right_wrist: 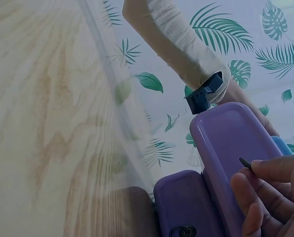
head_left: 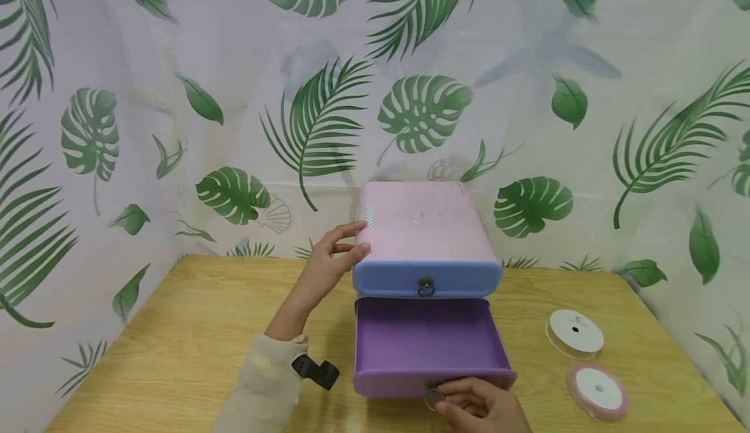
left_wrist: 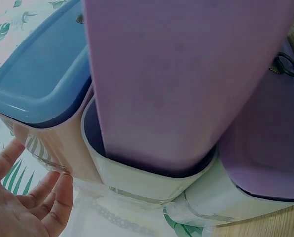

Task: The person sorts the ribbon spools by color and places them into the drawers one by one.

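Note:
A small drawer cabinet with a pink top [head_left: 422, 224] stands on the table, its blue top drawer [head_left: 387, 280] pushed in. Below that, the purple drawer [head_left: 430, 348] is pulled well out, and its inside looks bare. My right hand [head_left: 483, 410] pinches the ring pull [right_wrist: 245, 163] on this drawer's front between thumb and fingers. My left hand [head_left: 331, 260] rests its fairly straight fingers against the cabinet's left side, thumb at the upper edge. In the left wrist view, another purple drawer [left_wrist: 265, 143] sits pushed in beneath the pulled-out one.
Two ribbon spools lie on the wooden table [head_left: 193, 342] right of the cabinet: a white one [head_left: 586, 335] and a pink-edged one [head_left: 600, 387] nearer me. A leaf-printed cloth [head_left: 328, 42] hangs close behind the cabinet. A black device [head_left: 316, 371] is strapped at the left wrist.

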The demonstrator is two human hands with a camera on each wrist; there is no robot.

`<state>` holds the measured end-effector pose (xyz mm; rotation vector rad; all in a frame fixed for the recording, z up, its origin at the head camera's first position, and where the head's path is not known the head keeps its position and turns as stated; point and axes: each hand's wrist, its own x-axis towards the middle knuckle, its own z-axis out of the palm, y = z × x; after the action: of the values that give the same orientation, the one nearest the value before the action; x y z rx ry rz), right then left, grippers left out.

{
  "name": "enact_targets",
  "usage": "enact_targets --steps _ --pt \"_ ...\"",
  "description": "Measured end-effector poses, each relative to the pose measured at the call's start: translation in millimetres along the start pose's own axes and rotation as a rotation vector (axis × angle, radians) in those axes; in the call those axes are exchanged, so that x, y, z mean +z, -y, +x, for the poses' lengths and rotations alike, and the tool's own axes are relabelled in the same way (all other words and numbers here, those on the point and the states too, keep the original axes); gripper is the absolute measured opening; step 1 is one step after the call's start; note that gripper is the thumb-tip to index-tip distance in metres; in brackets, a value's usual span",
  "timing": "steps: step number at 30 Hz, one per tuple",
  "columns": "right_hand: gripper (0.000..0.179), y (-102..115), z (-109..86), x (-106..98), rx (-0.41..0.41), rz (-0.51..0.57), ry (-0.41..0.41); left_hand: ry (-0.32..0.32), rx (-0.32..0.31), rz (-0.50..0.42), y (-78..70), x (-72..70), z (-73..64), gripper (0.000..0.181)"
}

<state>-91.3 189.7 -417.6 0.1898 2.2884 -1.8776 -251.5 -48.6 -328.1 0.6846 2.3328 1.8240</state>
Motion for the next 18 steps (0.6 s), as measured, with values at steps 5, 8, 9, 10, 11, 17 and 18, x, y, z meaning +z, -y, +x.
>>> enact_targets --steps 5,8,9,10,11,17,18 --pt "0.048 -6.9 -0.6 1.2 0.035 -0.003 -0.017 -0.009 -0.001 0.012 1.0 -0.2 -0.4 0.047" --pt "0.047 -11.0 -1.4 2.0 0.039 0.001 -0.03 -0.011 -0.003 0.01 1.0 -0.3 -0.6 0.047" --pt "0.047 -12.3 -1.9 2.3 0.035 0.006 -0.031 -0.012 -0.003 0.008 1.2 -0.3 -0.6 0.047" --pt "0.047 -13.5 -2.3 2.6 0.031 0.014 -0.032 -0.012 -0.004 0.008 1.1 -0.3 -0.6 0.048" --pt "0.046 -14.7 -2.7 2.9 0.025 0.022 -0.032 -0.013 -0.006 0.008 1.0 -0.2 -0.6 0.048" --pt "0.042 -22.1 -3.1 5.3 -0.035 0.044 -0.04 -0.018 -0.012 0.012 -0.1 0.7 -0.7 0.047" --pt "0.041 -23.6 -3.0 5.9 -0.052 0.045 -0.041 -0.02 -0.012 0.013 -0.3 0.9 -0.7 0.047"
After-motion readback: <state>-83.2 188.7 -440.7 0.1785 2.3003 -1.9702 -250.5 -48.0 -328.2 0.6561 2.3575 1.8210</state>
